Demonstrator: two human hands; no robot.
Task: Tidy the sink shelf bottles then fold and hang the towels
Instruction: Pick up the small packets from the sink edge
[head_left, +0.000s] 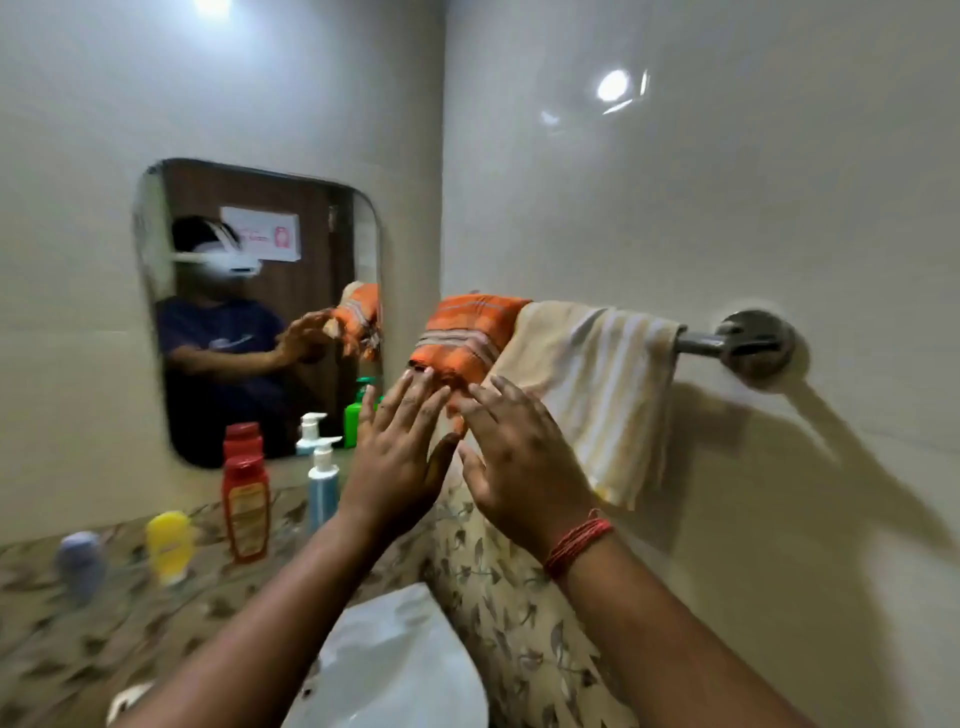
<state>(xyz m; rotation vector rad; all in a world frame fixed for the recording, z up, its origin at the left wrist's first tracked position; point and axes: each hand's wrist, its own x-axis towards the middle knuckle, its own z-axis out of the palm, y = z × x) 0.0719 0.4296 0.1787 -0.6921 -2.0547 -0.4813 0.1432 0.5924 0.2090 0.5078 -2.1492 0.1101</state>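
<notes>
Both my hands, left hand (395, 457) and right hand (519, 457), reach with fingers spread, gripping nothing, toward the orange towel (467, 338) on the towel bar (696, 343); a careless tug could slide it off.

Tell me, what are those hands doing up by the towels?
A person is tidying a bathroom. Both hands, left hand and right hand, reach with straight fingers toward the orange towel hanging on the rail beside a cream striped towel. The bottles stand upright along the shelf under the mirror.
</notes>
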